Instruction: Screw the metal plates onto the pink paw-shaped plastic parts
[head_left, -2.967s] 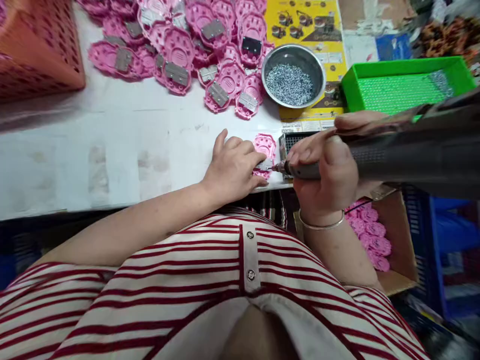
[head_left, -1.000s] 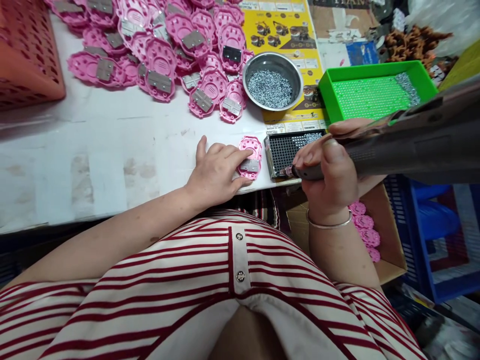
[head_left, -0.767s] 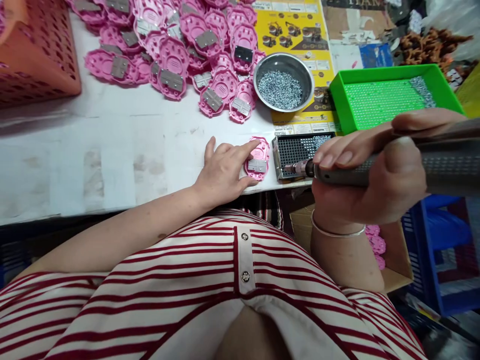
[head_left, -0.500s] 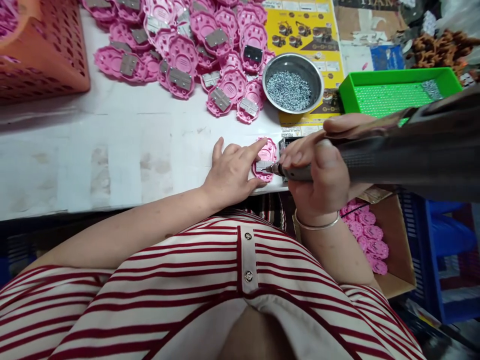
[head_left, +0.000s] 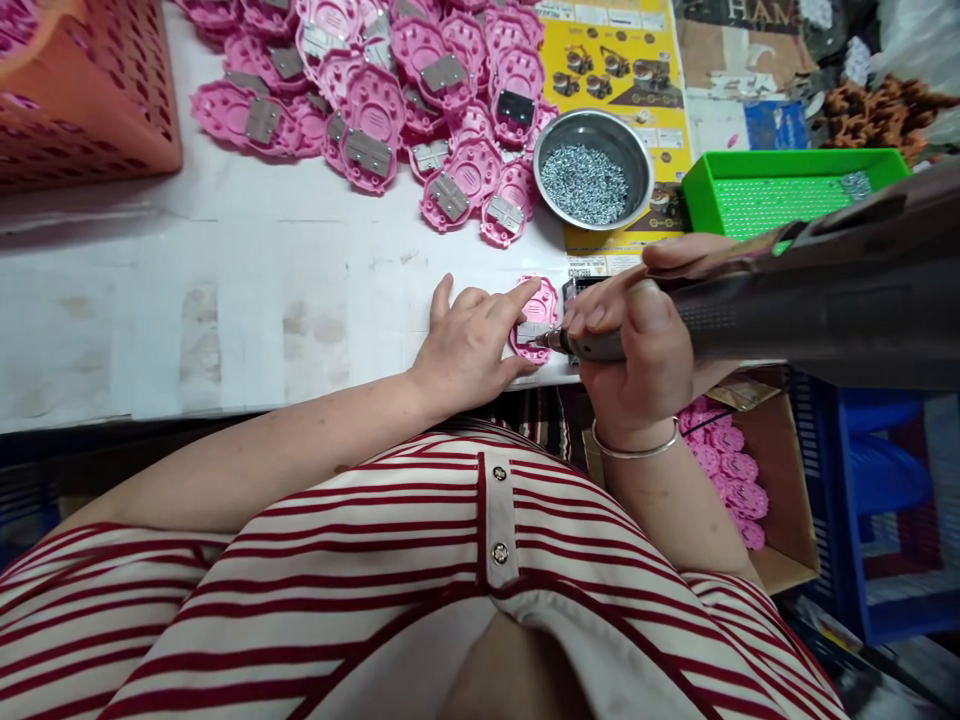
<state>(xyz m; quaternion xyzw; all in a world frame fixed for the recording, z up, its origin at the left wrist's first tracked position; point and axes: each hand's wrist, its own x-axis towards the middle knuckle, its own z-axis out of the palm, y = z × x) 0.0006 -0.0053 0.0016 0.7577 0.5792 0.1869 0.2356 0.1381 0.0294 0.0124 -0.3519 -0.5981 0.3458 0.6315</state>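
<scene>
A pink plastic shell (head_left: 541, 300) with a grey metal plate lies near the table's front edge. My left hand (head_left: 466, 345) grips its left side, forefinger at the top and thumb at the bottom, pressing it to the table. In my right hand (head_left: 645, 355) is a dark electric screwdriver (head_left: 810, 305), held almost level with its body running off to the right. The bit's tip meets the metal plate; whether a screw is under it is too small to tell.
Behind are a heap of pink shells (head_left: 375, 110), a steel bowl of screws (head_left: 646, 165) and a green tray (head_left: 795, 165). An orange basket (head_left: 90, 110) stands at the left. Below the right arm sit a cardboard box (head_left: 791, 490) of pink parts and a blue crate (head_left: 840, 520).
The view has shifted slightly. Both hands keep their places on the shell and the screwdriver, and the bit's tip stays at the metal plate.
</scene>
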